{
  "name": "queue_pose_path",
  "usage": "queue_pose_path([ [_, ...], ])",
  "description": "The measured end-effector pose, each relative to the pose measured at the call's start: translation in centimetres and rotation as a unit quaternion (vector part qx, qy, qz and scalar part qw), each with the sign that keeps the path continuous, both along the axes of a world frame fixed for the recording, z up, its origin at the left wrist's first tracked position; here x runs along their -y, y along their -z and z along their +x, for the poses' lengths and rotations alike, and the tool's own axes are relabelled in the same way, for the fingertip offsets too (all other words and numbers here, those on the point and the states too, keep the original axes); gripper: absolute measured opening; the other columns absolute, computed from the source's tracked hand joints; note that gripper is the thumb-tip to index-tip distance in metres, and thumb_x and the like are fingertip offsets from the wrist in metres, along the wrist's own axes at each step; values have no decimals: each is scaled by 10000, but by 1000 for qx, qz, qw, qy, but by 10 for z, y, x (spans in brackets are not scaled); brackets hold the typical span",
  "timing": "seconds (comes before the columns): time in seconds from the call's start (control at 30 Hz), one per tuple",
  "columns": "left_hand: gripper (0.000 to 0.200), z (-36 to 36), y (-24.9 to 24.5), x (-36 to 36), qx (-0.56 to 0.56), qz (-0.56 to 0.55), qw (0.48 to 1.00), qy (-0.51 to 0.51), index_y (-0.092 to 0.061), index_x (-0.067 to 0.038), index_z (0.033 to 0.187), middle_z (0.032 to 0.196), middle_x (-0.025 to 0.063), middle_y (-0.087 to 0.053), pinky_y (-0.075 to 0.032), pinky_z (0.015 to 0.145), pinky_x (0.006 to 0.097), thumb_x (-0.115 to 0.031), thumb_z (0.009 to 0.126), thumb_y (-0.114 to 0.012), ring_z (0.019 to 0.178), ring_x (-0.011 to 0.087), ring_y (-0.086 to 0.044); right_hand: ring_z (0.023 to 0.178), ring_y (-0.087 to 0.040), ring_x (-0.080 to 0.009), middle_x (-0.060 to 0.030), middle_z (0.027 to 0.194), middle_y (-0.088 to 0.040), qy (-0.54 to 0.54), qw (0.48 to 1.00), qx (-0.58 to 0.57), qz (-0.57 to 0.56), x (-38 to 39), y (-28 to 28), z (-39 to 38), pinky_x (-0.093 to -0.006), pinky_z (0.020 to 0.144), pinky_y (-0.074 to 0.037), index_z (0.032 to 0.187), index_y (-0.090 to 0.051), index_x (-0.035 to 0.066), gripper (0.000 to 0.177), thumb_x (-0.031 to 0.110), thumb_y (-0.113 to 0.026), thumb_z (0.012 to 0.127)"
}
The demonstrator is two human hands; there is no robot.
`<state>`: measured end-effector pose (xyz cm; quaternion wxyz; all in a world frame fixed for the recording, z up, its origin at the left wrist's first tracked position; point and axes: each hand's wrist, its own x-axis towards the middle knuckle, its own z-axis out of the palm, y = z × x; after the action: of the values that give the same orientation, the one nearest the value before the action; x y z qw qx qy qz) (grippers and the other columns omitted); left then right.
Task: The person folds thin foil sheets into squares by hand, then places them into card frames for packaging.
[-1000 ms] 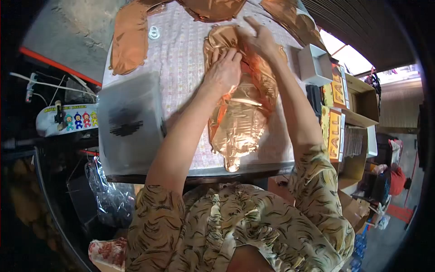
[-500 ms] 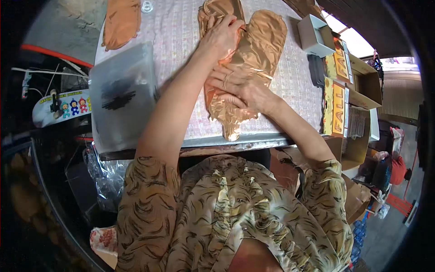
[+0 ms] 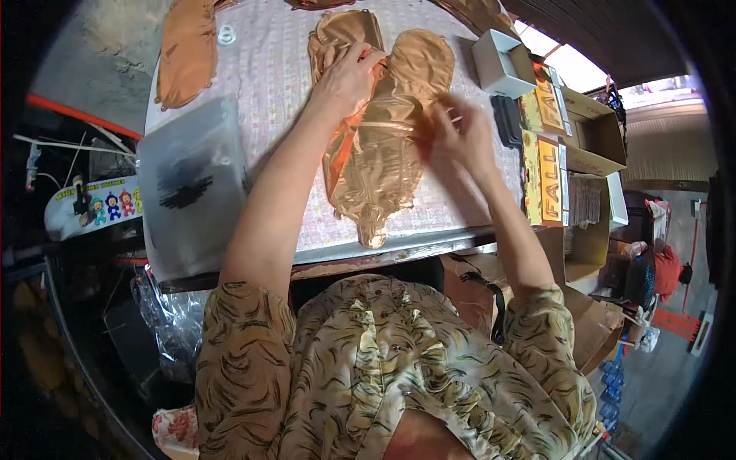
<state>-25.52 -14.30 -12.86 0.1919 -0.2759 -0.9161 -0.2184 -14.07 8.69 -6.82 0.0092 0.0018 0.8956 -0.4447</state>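
A flat, copper-coloured foil balloon (image 3: 379, 172) lies on the cloth-covered table, partly folded. Its narrow tail points toward me and two rounded lobes point away. My left hand (image 3: 349, 83) is on the far left lobe, its curled fingers gripping a crumpled fold of the foil. To the right of the balloon, my right hand (image 3: 466, 136) is raised a little and smeared by motion. Whether its fingers touch the foil edge or hold anything cannot be made out.
Another folded copper foil piece (image 3: 188, 54) lies at the far left near a small clear ring (image 3: 225, 35). Clear plastic bags (image 3: 192, 192) cover the near-left corner. A white box (image 3: 502, 65), dark flat pieces (image 3: 507, 121) and yellow "FALL" packs (image 3: 546, 178) line the right side.
My right hand has lifted off the balloon's lower part and moved right and away from me. The left hand keeps its place on the upper left lobe. The whole view has shifted slightly.
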Motion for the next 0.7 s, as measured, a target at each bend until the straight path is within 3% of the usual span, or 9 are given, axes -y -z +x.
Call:
queue_pose_path([
  [0.03,418,0,0,0,-3,2,1000,3,-579,-139,1387,1376,121,-565,-343,1116,541,-130,969,-560,1300,289,-536,968,-730,-369,-272,1047,-731,21,988,-81,132,-20,5,-32,-475,798,-567,1114,-717,-23,389,333,-690,962],
  [0.1,420,-1,2,-1,2,-6,1000,-8,-578,-144,1388,1389,125,-553,-325,1144,557,-129,970,-554,1301,298,-535,959,-721,-402,-270,998,-727,106,939,-90,316,-28,19,-67,-497,822,-561,1043,-705,-20,489,452,-714,916],
  [0.23,421,1,-2,0,19,3,1000,-1,-575,-147,1392,1402,126,-541,-303,1169,579,-127,973,-547,1304,306,-534,947,-714,-435,-252,990,-739,150,917,-126,348,-16,34,-91,-506,805,-551,997,-702,-19,522,491,-727,891],
  [0.3,420,1,-3,0,25,3,1000,-4,-573,-144,1393,1398,126,-540,-297,1174,590,-125,976,-541,1306,306,-533,901,-734,-398,-226,900,-752,138,938,-91,305,-13,36,-98,-477,790,-559,970,-725,-14,478,455,-738,882],
  [0.33,420,1,-3,0,22,4,1000,-6,-573,-144,1393,1398,126,-540,-297,1174,590,-125,976,-541,1306,306,-533,898,-735,-408,-251,908,-744,133,967,-29,217,-15,30,-100,-486,810,-573,904,-751,-17,443,422,-765,843],
  [0.5,403,1,0,0,24,14,1000,-8,-575,-140,1385,1391,125,-538,-300,1168,610,-133,984,-539,1314,303,-532,830,-755,-358,-236,865,-751,126,983,-61,121,-12,9,-99,-439,769,-575,909,-745,-39,295,240,-790,825],
  [0.57,398,1,3,-1,13,20,1000,-6,-579,-136,1378,1377,129,-542,-302,1164,617,-135,982,-542,1309,308,-534,727,-698,-171,-144,805,-737,80,992,-77,65,-8,-2,-100,-312,655,-533,953,-699,-53,214,144,-746,885],
  [0.6,398,2,0,-1,14,20,1000,-10,-586,-138,1373,1375,129,-538,-305,1163,613,-136,977,-547,1308,309,-534,778,-701,-165,-155,903,-748,75,997,-31,-4,4,-15,-96,-286,675,-532,1113,-644,-60,270,86,-727,901],
  [0.7,425,0,-3,2,32,0,999,-10,-585,-129,1391,1416,148,-524,-284,1189,595,-143,967,-555,1335,325,-515,850,-714,-179,-167,1004,-744,6,996,-89,-29,33,-28,-90,-292,716,-560,1278,-555,-82,410,28,-717,917],
])
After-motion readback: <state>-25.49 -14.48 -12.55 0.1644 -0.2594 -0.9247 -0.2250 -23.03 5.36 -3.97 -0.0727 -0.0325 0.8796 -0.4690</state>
